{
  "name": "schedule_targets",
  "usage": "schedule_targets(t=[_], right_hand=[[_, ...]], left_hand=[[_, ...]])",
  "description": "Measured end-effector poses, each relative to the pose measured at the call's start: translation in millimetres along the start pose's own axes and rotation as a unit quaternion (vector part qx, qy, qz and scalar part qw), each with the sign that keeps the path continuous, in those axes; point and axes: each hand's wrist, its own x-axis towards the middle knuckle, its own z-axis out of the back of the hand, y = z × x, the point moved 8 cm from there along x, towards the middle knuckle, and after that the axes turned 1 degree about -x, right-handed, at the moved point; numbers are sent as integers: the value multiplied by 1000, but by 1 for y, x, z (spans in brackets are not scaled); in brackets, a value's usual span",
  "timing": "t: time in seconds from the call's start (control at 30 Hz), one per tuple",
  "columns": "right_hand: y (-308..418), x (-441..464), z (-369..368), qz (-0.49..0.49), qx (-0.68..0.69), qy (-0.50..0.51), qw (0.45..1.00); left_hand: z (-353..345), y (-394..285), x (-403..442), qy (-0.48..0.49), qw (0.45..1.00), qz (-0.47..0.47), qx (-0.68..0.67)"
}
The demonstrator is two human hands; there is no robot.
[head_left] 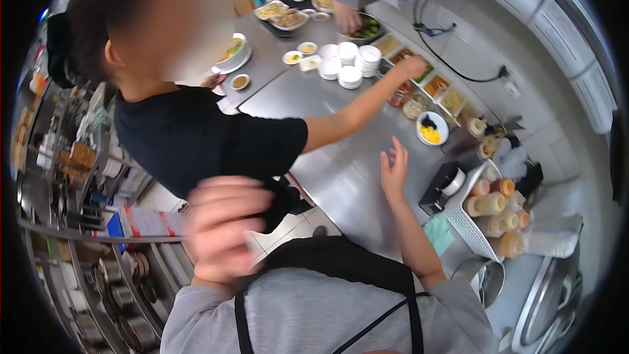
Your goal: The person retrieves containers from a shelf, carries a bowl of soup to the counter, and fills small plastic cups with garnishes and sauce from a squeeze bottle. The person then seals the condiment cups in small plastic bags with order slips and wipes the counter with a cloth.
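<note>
Now, right hand [394,169] near bowl [443,124]

Its grip is spread over the desk [347,174]. The bowl sits there with yellow food [430,135]. The left hand [228,226] is blurry, so I cannot tell its grip.

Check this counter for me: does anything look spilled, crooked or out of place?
Nothing stands out. The steel counter shows no visible spill, the white bowl nearest the right hand sits upright, and the small white dishes stand in stacks.

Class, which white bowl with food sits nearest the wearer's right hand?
The white bowl holding yellow and black food; other filled bowls stand farther away.
</note>
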Motion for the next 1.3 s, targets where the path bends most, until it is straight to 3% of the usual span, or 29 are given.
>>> schedule_targets(t=[0.03,0.07,0.17,0.2,0.27,0.37,0.5,0.57,1.3], right_hand=[[-36,-12,11,-81,-28,7,996],[-65,-23,20,-159,-53,11,986],[-87,-55,33,-152,-87,14,985],[-89,-62,37,-154,-90,6,984],[-67,-65,36,-6,-180,12,984],[-65,-63,35,-24,-181,6,983],[-65,-63,35,-22,-184,10,983],[-64,-62,33,-26,-187,11,982],[-54,-57,29,-21,-192,28,981]], left_hand=[[-45,14,0,62,992,98,-48],[-85,27,-14,94,985,122,-83],[-186,78,-92,159,925,312,-149],[-204,88,-119,162,925,307,-156],[-236,112,-171,198,928,306,-82],[-257,135,-223,218,916,336,5],[-268,145,-253,227,917,327,-4],[-271,143,-255,262,922,285,28],[-268,145,-262,254,922,291,36]])
